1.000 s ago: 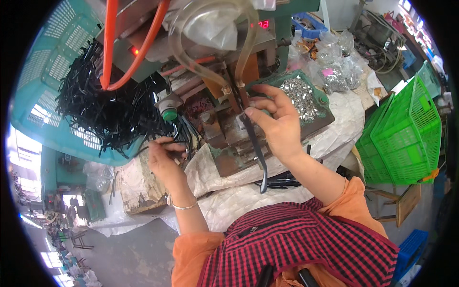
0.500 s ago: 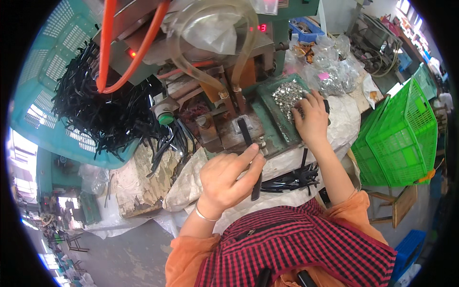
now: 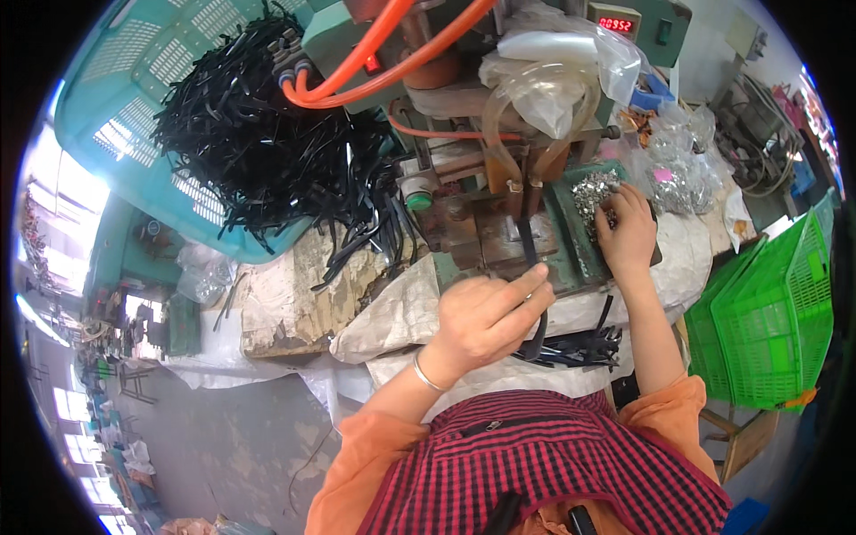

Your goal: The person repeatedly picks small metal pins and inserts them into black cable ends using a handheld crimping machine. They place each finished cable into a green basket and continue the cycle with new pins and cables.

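My left hand (image 3: 490, 323) is closed in a pinch on a flat black strip (image 3: 528, 245). The strip's far end reaches the small metal block under the press (image 3: 464, 236), and its near end hangs below my fingers. On the right, my right hand (image 3: 631, 234) bends its fingers down into a heap of small shiny metal pieces (image 3: 592, 189) in a green tray (image 3: 584, 260). Its fingertips are drawn together among the pieces; what they grip is hidden.
A teal basket (image 3: 107, 134) heaped with black strips (image 3: 259, 134) stands at the left. More black strips (image 3: 571, 348) lie near my body. Clear plastic bags (image 3: 682, 165) sit behind the tray, green crates (image 3: 767, 312) at the right. Orange hoses (image 3: 401, 62) arch over the press.
The whole view has swung, so the bench appears farther right and more of the basket shows. Both hands keep much the same places at the press and the tray.
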Demonstrator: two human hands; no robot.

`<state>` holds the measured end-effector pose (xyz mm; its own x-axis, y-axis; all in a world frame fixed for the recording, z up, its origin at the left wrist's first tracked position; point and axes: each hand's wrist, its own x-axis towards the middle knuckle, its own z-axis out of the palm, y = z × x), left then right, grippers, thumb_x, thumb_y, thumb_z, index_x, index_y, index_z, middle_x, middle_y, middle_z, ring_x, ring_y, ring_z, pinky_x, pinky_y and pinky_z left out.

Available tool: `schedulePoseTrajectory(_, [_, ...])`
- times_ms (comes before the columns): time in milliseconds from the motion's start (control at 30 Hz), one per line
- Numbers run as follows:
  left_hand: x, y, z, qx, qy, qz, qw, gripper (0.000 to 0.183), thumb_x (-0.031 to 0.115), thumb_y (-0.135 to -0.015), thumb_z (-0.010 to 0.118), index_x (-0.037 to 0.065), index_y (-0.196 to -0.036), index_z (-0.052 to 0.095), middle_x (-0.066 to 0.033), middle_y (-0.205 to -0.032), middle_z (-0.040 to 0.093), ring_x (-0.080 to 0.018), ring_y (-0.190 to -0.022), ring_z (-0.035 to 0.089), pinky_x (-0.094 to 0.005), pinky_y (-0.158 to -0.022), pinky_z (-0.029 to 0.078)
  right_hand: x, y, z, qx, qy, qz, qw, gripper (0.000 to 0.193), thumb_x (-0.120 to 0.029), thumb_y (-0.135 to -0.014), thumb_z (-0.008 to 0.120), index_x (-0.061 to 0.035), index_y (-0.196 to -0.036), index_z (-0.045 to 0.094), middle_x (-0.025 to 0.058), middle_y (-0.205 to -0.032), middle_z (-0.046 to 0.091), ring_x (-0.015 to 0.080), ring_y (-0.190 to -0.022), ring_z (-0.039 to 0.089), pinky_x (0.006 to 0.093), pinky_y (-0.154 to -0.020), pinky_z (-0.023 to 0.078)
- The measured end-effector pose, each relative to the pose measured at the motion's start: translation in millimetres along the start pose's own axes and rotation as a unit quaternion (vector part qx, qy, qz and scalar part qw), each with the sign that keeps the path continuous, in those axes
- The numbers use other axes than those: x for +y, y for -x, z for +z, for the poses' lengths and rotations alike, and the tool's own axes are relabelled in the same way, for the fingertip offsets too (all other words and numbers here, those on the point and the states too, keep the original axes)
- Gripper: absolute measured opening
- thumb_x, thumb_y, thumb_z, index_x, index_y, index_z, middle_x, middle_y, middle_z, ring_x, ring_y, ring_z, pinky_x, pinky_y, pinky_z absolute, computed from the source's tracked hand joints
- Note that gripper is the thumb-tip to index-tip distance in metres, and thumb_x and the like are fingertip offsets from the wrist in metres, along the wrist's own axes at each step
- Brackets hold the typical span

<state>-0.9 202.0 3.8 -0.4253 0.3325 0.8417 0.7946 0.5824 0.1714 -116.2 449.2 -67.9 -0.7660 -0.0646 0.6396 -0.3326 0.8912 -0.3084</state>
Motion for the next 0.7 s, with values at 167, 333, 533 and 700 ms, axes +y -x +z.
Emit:
schedulePoseTrajectory(167, [31.4,43.2,-37.1,0.016,-0.083,-0.125,0.989,0.027,-0.002,-0.079,0.079,0.007,-0.104,0.074,-0.0145,-0.112,0.076,-0.0227,-0.076,0.072,-0.0291,-0.065,0.057,-6.7,3.5,-5.2,0.027,-0.063,0.052,0.996,0.008,-0.011,-0.084,0.07,-0.0038,-0.086,0.067,0.0147,-0.094,0.07,0.0362,-0.092,0.066,0.0448,-0.079,0.052])
schedulePoseTrajectory(333, [-10.7,35.5,-100.1,0.289,-0.162,-0.271,0.904,0.013,-0.007,-0.1,0.058,-0.003,-0.11,0.064,-0.0168,-0.101,0.071,-0.017,-0.074,0.068,-0.0281,-0.069,0.06,-4.5,6.6,-7.9,0.031,-0.164,0.12,0.979,0.011,-0.011,-0.089,0.069,-0.0027,-0.096,0.072,0.0126,-0.087,0.071,0.0293,-0.082,0.067,0.0384,-0.076,0.052])
schedulePoseTrajectory(533, [-124.5,69.3,-100.6,-0.08,-0.325,-0.363,0.87,0.016,-0.001,-0.084,0.073,0.004,-0.099,0.072,-0.0109,-0.097,0.067,-0.0286,-0.089,0.066,-0.039,-0.078,0.053,-17.7,-4.0,3.0,-0.028,-0.374,0.208,0.903,0.017,-0.009,-0.093,0.07,-0.0012,-0.107,0.075,0.0052,-0.091,0.074,0.0107,-0.082,0.067,0.0247,-0.078,0.051])
schedulePoseTrajectory(700, [-172.0,142.7,-66.9,-0.104,-0.434,-0.35,0.824,0.025,0.009,-0.076,0.078,0.007,-0.1,0.073,-0.0141,-0.104,0.066,-0.0382,-0.095,0.065,-0.0465,-0.082,0.053,-4.2,21.2,-26.2,-0.039,-0.306,0.259,0.915,0.019,-0.009,-0.093,0.07,-0.0013,-0.11,0.075,0.0056,-0.096,0.076,0.011,-0.088,0.068,0.0258,-0.082,0.052])
